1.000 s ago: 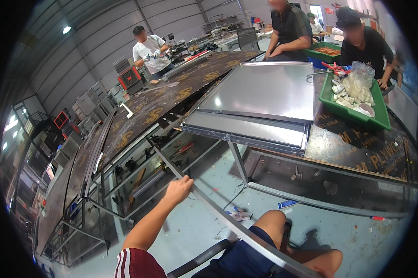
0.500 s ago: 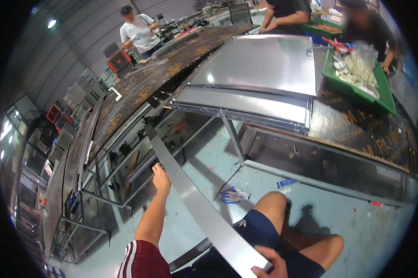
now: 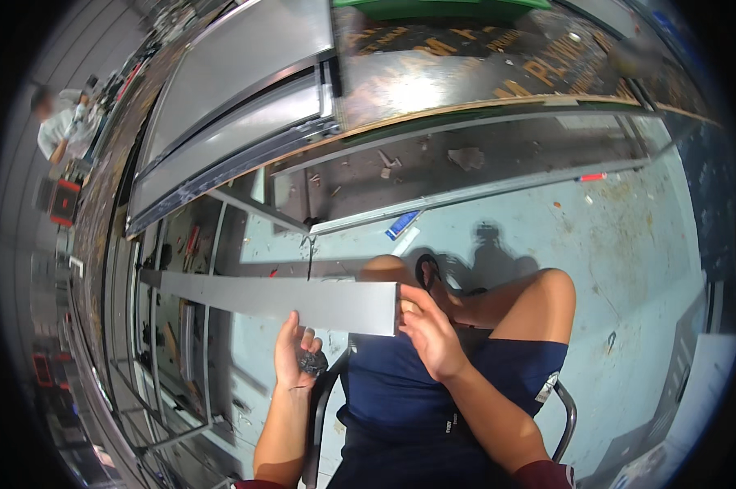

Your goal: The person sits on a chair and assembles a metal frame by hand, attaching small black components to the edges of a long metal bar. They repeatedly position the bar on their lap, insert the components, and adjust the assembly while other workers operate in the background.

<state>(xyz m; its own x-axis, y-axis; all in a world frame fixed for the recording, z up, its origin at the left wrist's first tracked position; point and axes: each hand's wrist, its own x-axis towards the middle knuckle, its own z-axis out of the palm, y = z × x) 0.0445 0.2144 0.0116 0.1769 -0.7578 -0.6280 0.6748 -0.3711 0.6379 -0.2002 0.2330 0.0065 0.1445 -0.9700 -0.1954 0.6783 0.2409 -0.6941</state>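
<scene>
A long, flat grey metal bar (image 3: 302, 301) lies level across my front, its near end above my lap and its far end reaching left toward the table frame. My right hand (image 3: 433, 334) grips the bar's right end, with the fingers bent round the end face. Just under the bar's lower edge is my left hand (image 3: 290, 359), thumb raised, its fingers curled on a dark, crumpled wad (image 3: 311, 363) that looks like steel wool. Whether the left thumb touches the bar I cannot tell.
Ahead stands a plywood-topped table (image 3: 433, 65) on a metal frame, with large metal panels (image 3: 237, 69) and a green bin (image 3: 457, 10). A blue tube (image 3: 403, 224) and a red object (image 3: 593, 177) lie on the floor. Another person (image 3: 62, 122) works far left.
The bar has swung from slanting away to lying nearly crosswise. My left hand has come back along it toward me, and a dark wad now shows in it. My view has turned right and down.
</scene>
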